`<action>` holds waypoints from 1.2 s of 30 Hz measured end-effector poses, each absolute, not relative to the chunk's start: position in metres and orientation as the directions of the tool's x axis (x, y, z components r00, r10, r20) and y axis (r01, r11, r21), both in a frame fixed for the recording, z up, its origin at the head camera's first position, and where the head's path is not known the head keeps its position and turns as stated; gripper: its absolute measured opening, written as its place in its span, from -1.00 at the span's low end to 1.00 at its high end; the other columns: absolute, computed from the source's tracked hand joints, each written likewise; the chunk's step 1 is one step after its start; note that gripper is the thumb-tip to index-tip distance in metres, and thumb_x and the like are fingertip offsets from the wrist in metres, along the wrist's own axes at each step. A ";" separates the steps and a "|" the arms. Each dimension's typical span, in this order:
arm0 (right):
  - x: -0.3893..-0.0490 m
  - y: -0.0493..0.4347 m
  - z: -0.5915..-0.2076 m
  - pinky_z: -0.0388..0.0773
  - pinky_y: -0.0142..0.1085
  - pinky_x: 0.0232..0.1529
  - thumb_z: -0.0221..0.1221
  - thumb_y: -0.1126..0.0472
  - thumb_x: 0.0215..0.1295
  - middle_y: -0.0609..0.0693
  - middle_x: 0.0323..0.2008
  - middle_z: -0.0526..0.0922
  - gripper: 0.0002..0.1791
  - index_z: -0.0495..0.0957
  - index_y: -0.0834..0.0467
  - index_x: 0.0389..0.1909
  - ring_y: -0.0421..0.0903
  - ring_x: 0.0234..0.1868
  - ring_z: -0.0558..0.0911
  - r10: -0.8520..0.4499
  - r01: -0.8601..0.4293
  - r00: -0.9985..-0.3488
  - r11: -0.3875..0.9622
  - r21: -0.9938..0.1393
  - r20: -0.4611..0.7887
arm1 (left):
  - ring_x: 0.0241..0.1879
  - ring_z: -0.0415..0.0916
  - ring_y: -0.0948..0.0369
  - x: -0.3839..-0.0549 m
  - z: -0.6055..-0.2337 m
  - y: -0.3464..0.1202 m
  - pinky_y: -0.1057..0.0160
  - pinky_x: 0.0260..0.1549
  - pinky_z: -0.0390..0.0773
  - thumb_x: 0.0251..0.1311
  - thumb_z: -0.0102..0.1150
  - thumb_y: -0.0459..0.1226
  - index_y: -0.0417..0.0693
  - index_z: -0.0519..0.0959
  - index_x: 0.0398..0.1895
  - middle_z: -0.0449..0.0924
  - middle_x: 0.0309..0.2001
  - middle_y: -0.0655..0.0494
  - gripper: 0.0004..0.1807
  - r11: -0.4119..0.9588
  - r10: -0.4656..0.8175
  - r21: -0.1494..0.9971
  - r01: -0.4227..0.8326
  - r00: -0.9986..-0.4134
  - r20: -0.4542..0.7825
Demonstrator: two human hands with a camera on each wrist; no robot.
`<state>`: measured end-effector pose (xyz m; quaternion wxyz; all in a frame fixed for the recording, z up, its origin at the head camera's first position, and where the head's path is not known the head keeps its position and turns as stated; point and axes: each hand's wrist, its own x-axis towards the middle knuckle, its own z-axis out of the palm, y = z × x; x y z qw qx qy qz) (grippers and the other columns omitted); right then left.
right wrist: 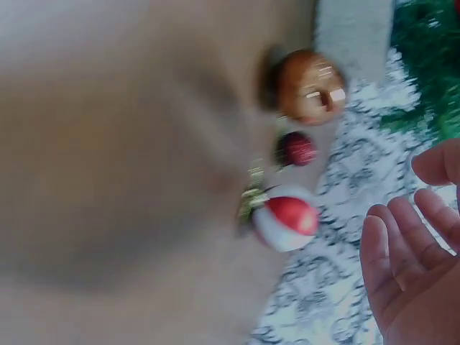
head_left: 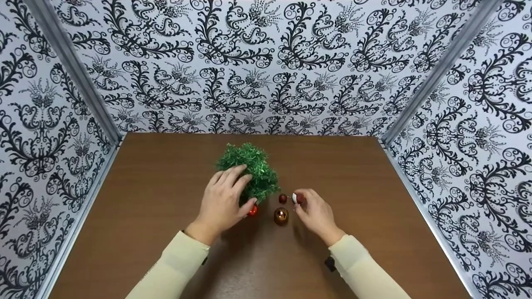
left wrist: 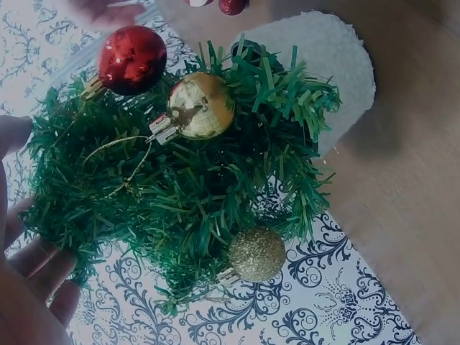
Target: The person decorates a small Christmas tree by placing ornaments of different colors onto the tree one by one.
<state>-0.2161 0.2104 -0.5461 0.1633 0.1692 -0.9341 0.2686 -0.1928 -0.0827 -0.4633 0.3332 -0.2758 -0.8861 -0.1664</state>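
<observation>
A small artificial Christmas tree (head_left: 255, 172) stands in front of me. My left hand (head_left: 222, 197) rests at its foliage, fingers spread, thumb by a red bauble (head_left: 252, 211). In the left wrist view, that shiny red bauble (left wrist: 133, 61), a shiny gold bauble (left wrist: 201, 106) and a glittery gold bauble (left wrist: 257, 254) sit among the branches, above a white base (left wrist: 334, 65). My right hand (head_left: 318, 211) is beside a red-and-white bauble (right wrist: 287, 218). The right wrist view shows its fingers (right wrist: 410, 237) loosely bent, apart from that bauble and holding nothing.
A small dark red bauble (head_left: 283, 198) and a larger shiny copper-coloured bauble (head_left: 281, 216) lie on the brown table (head_left: 332, 166) between the tree and my right hand. Patterned black-and-white walls (head_left: 249, 83) enclose the table at the back and both sides.
</observation>
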 end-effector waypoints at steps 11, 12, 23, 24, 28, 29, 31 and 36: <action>-0.205 0.193 -0.575 0.61 -0.02 -0.35 0.38 -0.07 0.12 -0.03 -0.09 0.61 -0.49 0.58 0.07 0.06 -0.04 -0.23 0.65 -0.310 -0.411 -0.893 0.855 -0.315 0.326 | 0.23 0.41 -0.06 -0.191 -0.466 -0.082 -0.04 0.18 0.38 -0.01 0.43 0.01 -0.12 0.59 0.10 0.46 0.27 -0.09 -0.37 0.804 0.367 0.107 0.584 -0.631 0.683; -0.204 0.190 -0.577 0.62 0.00 -0.32 0.38 -0.10 0.12 -0.03 -0.07 0.61 -0.48 0.58 0.06 0.06 -0.02 -0.19 0.66 -0.315 -0.412 -0.893 0.861 -0.298 0.322 | 0.24 0.41 -0.07 -0.190 -0.467 -0.081 -0.04 0.19 0.38 -0.01 0.43 0.01 -0.12 0.59 0.10 0.45 0.27 -0.09 -0.37 0.804 0.366 0.112 0.585 -0.634 0.682; -0.205 0.179 -0.583 0.62 0.06 -0.34 0.38 -0.15 0.11 0.00 0.02 0.59 -0.46 0.60 0.03 0.05 0.05 -0.07 0.64 -0.296 -0.381 -0.897 0.895 -0.232 0.329 | 0.19 0.46 -0.05 -0.189 -0.465 -0.081 -0.05 0.20 0.38 -0.02 0.46 0.00 -0.14 0.56 0.16 0.43 0.30 -0.09 -0.32 0.804 0.346 0.145 0.576 -0.653 0.674; -0.205 0.179 -0.584 0.62 0.05 -0.34 0.38 -0.15 0.11 -0.01 0.01 0.59 -0.46 0.60 0.03 0.05 0.05 -0.08 0.64 -0.296 -0.381 -0.895 0.895 -0.230 0.333 | 0.19 0.46 -0.05 -0.190 -0.465 -0.081 -0.05 0.20 0.38 -0.02 0.46 0.00 -0.14 0.56 0.15 0.43 0.29 -0.10 -0.32 0.804 0.348 0.142 0.578 -0.649 0.676; -0.206 0.179 -0.587 0.62 0.00 -0.39 0.39 -0.12 0.10 -0.04 -0.04 0.59 -0.50 0.61 0.02 0.01 0.01 -0.16 0.66 -0.308 -0.404 -0.876 0.888 -0.219 0.370 | 0.20 0.46 -0.04 -0.190 -0.465 -0.081 -0.02 0.22 0.37 -0.02 0.46 -0.02 -0.15 0.58 0.14 0.46 0.27 -0.10 -0.35 0.805 0.354 0.129 0.579 -0.643 0.679; -0.206 0.179 -0.588 0.62 -0.01 -0.40 0.40 -0.11 0.09 -0.05 -0.05 0.59 -0.52 0.61 0.01 0.00 0.01 -0.18 0.66 -0.312 -0.412 -0.870 0.885 -0.216 0.382 | 0.20 0.45 -0.03 -0.191 -0.465 -0.081 -0.02 0.22 0.37 -0.03 0.45 -0.03 -0.15 0.58 0.13 0.47 0.26 -0.11 -0.36 0.804 0.354 0.127 0.580 -0.640 0.682; -0.206 0.179 -0.589 0.62 -0.02 -0.42 0.42 -0.07 0.08 -0.05 -0.07 0.59 -0.55 0.62 0.01 -0.03 0.00 -0.22 0.66 -0.319 -0.427 -0.857 0.879 -0.211 0.404 | 0.20 0.46 -0.04 -0.191 -0.465 -0.081 -0.01 0.22 0.37 -0.03 0.45 -0.04 -0.16 0.59 0.11 0.47 0.25 -0.11 -0.37 0.806 0.351 0.126 0.578 -0.639 0.685; -0.206 0.178 -0.590 0.60 -0.01 -0.46 0.44 -0.02 0.08 -0.04 -0.04 0.60 -0.61 0.64 -0.01 -0.08 0.01 -0.29 0.67 -0.323 -0.445 -0.843 0.868 -0.219 0.431 | 0.18 0.46 -0.06 -0.189 -0.464 -0.080 -0.04 0.19 0.39 0.00 0.44 0.04 -0.17 0.58 0.10 0.48 0.24 -0.11 -0.34 0.816 0.343 0.124 0.565 -0.646 0.682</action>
